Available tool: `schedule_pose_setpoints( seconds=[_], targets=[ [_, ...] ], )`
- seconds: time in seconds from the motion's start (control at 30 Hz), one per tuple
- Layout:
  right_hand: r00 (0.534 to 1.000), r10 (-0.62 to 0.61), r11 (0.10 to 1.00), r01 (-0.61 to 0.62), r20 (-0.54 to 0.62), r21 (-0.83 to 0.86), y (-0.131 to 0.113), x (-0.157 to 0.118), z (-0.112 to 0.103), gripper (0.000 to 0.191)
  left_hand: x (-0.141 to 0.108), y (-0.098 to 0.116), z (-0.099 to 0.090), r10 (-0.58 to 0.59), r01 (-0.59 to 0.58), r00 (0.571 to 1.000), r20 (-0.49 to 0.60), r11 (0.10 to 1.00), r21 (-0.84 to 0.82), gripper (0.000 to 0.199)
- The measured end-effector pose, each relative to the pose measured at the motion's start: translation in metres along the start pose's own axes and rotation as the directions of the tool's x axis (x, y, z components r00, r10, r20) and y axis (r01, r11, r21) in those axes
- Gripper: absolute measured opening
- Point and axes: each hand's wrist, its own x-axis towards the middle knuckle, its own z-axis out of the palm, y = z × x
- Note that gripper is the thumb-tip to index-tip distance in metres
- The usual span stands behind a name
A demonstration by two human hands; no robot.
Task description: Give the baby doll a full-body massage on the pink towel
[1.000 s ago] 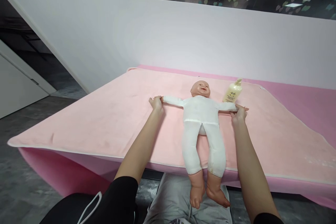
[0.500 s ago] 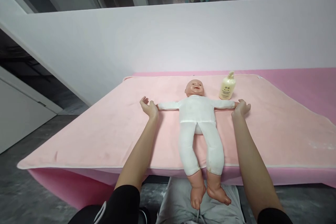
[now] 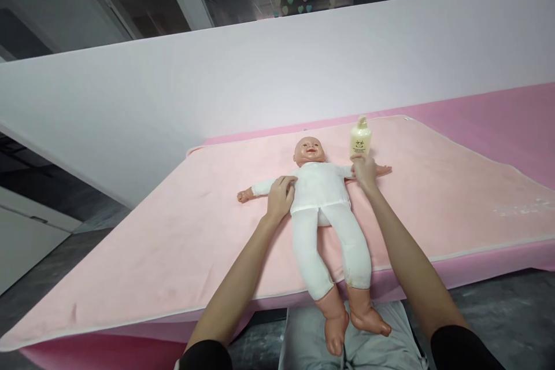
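A baby doll (image 3: 321, 185) in a white cloth suit lies on its back, arms spread and bare feet hanging over the table's front edge. My left hand (image 3: 281, 196) is closed around the doll's upper arm near the shoulder, on the left side; the doll's forearm and hand stick out past it. On the other side, my right hand (image 3: 364, 171) grips the doll's other arm, with the small hand showing beyond. Part of each grip is hidden by my own hands. Just behind my right hand stands a pale yellow pump bottle (image 3: 361, 137), its lower part covered.
A pink blanket (image 3: 208, 231) covers the table beneath the doll. Behind the table rises a white wall (image 3: 277, 69) with dark glass above it. My lap in grey trousers (image 3: 368, 347) is close under the front edge.
Both hands have moved inward from the doll's hands to its upper arms near the shoulders. The doll's left-side arm now slants lower. The camera view has tilted and shifted.
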Motion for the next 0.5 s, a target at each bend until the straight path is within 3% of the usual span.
schedule_pose_setpoints(
  seconds=[0.1, 0.2, 0.37, 0.5],
  targets=[
    [0.964, -0.079, 0.903, 0.177, 0.253, -0.393, -0.001, -0.018, 0.014, 0.016, 0.001, -0.004, -0.001, -0.041, 0.041, 0.999, 0.007, 0.998, -0.052, 0.027],
    [0.950, -0.058, 0.792, 0.232, 0.308, -0.565, 0.000, -0.028, 0.020, 0.023, 0.001, -0.007, 0.000, -0.057, 0.058, 0.998, 0.016, 0.995, -0.085, 0.027],
    [0.975, -0.030, 0.863, 0.135, 0.218, -0.487, 0.005, -0.024, 0.020, 0.032, 0.001, -0.007, 0.000, -0.090, 0.091, 0.996, 0.026, 0.994, -0.058, 0.027],
    [0.991, 0.040, 0.985, -0.018, 0.127, -0.170, 0.015, -0.014, 0.022, 0.035, 0.000, -0.008, 0.000, -0.085, 0.087, 0.996, 0.037, 0.995, -0.047, 0.028]
  ],
)
